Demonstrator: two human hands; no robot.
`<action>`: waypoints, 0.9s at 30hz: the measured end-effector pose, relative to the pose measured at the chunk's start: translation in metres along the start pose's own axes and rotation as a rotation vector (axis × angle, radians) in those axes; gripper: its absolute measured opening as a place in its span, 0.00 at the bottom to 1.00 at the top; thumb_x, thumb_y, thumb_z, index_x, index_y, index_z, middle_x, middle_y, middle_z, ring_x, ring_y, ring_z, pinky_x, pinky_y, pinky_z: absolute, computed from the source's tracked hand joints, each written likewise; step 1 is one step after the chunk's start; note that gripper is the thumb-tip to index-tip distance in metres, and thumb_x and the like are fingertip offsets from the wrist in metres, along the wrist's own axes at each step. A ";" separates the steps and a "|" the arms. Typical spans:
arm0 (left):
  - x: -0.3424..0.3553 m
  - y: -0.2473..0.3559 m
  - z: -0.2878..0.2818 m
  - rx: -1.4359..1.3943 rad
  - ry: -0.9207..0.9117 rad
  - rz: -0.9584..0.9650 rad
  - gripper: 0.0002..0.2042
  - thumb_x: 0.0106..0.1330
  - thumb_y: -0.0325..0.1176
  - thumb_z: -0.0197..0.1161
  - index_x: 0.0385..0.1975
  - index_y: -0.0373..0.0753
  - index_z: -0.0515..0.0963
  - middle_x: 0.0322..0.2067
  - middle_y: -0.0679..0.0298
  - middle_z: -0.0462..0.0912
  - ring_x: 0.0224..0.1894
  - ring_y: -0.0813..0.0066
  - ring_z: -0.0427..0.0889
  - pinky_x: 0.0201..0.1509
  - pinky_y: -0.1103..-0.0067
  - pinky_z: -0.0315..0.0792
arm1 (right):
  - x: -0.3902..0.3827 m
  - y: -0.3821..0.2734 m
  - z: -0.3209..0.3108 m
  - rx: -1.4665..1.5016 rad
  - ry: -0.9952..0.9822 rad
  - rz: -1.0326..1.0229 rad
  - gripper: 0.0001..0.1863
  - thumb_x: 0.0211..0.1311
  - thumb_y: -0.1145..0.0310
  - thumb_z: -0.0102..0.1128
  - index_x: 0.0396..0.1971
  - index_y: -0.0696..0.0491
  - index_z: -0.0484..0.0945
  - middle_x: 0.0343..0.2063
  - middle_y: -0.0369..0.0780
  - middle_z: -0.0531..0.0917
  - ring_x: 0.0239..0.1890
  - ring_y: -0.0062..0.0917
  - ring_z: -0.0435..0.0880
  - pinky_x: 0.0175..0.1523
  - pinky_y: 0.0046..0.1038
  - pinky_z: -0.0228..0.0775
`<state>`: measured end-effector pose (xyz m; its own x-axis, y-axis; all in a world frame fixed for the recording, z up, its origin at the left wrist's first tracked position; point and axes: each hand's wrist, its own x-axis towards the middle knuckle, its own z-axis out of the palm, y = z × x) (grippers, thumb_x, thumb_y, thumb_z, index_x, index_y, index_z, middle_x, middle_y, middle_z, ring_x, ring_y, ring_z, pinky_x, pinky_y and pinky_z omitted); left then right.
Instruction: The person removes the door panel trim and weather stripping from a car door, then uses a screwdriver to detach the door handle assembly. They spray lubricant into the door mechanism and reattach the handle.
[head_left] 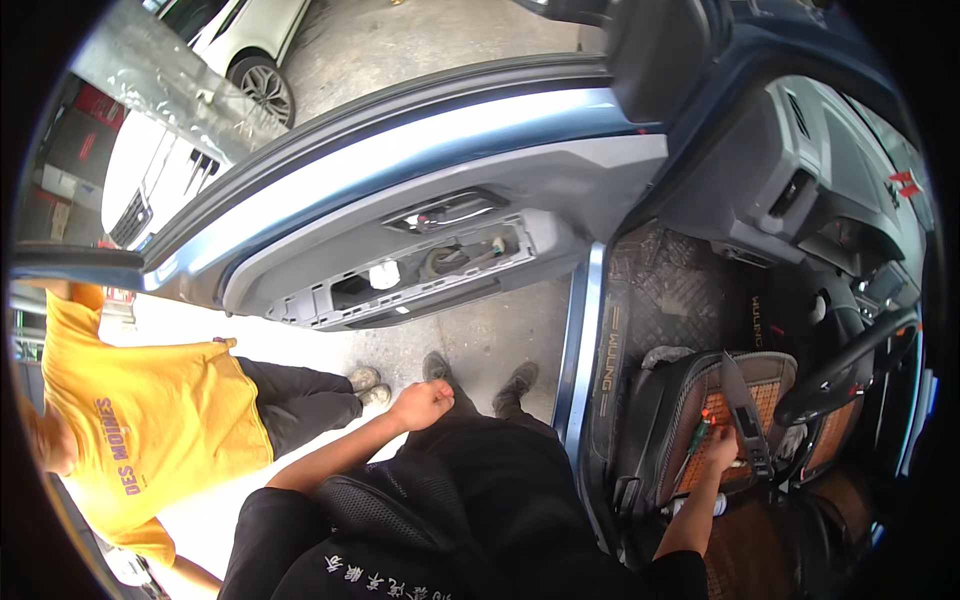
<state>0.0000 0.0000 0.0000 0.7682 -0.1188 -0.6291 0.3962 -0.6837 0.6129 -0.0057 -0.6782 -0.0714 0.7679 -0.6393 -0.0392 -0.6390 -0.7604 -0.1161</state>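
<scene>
Black shirt cloth lies nearest, over the person's torso. Left hand curls loosely; whether it holds anything cannot be told. Right hand bends its fingers between a green-and-orange screwdriver and a window-switch trim panel; its grip is unclear. That panel looks light, stiff and brittle, best held by its long edges. Ahead of the left hand, the door recess contains wiring.

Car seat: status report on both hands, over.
Left hand away from seat, nothing visible in it. Right hand beside green screwdriver, grip unclear. Dark trim panel close by.
</scene>
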 end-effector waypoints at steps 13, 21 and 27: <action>-0.047 0.072 -0.120 -0.465 0.367 0.346 0.16 0.64 0.32 0.62 0.50 0.37 0.73 0.44 0.62 0.78 0.44 0.73 0.78 0.50 0.76 0.73 | -0.261 -0.465 -0.113 1.025 -0.474 -0.767 0.07 0.53 0.80 0.63 0.33 0.59 0.78 0.25 0.38 0.80 0.24 0.17 0.78 0.30 0.20 0.71; -0.111 -0.022 -0.246 0.441 1.265 0.314 0.26 0.53 0.21 0.60 0.56 0.30 0.68 0.53 0.47 0.70 0.55 0.47 0.69 0.62 0.64 0.61 | -0.319 -0.581 -0.150 0.938 -0.373 -1.141 0.10 0.50 0.81 0.63 0.34 0.62 0.77 0.27 0.40 0.81 0.23 0.19 0.79 0.29 0.19 0.72; -0.118 -0.020 -0.278 0.326 1.089 0.424 0.21 0.49 0.23 0.62 0.47 0.34 0.76 0.40 0.54 0.71 0.41 0.56 0.70 0.46 0.65 0.64 | -0.330 -0.629 -0.179 0.829 -0.184 -1.269 0.14 0.48 0.83 0.61 0.38 0.62 0.79 0.26 0.41 0.79 0.23 0.21 0.79 0.29 0.20 0.73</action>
<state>0.0413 0.2280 0.1942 0.8889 0.1829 0.4200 -0.0144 -0.9052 0.4247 0.1351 -0.0094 0.1926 0.8067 0.4352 0.3998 0.5812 -0.4619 -0.6700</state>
